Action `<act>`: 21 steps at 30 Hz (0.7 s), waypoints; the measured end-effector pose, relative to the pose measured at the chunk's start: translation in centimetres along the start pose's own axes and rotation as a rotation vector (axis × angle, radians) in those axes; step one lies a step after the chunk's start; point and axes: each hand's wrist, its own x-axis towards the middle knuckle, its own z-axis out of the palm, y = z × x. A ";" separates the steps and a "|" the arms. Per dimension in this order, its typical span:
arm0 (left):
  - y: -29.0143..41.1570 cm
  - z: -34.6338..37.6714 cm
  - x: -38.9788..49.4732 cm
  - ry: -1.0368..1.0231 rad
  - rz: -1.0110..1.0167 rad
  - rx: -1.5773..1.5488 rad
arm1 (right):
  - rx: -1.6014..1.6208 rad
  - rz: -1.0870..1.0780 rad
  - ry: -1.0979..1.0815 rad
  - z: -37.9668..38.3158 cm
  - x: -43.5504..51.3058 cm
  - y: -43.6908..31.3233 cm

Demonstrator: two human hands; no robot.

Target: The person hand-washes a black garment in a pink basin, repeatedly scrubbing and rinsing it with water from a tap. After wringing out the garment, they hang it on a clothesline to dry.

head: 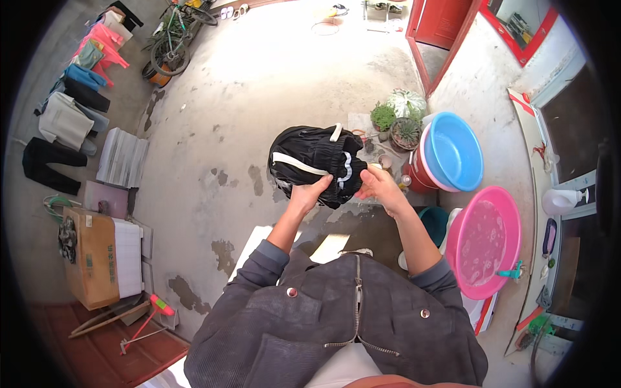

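A bunched black garment with white trim (305,150) is held up in front of me, above the concrete floor. My left hand (310,194) grips its near edge, the thumb lying on the gathered cloth by a white stripe. At the garment's right end, my right hand (378,189) has its fingers at the elastic edge; the cloth hides part of the fingertips. Both sleeves of my dark jacket are pushed up the forearms.
At right stand a blue basin (456,150) and a pink basin (485,242) of sudsy water, beside a turquoise tap (510,272). Potted plants (405,133) are ahead of them. Clothes (65,121) hang at left, above a cardboard box (89,257). A bicycle (170,48) stands farther off.
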 end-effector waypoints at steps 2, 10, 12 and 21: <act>0.5 -5.6 -0.9 0.078 -0.003 0.060 | -0.220 -0.225 0.014 5.5 4.8 3.9; 3.6 -31.9 -4.7 0.322 -0.398 0.022 | -1.092 -1.270 -0.082 38.8 18.1 -2.0; 5.1 -37.9 -6.9 0.064 -0.236 -0.159 | -1.112 -1.523 -0.236 47.0 21.2 -2.5; 22.1 -69.7 -16.7 1.183 0.248 -0.036 | -0.936 -2.008 -0.703 72.9 26.2 -8.9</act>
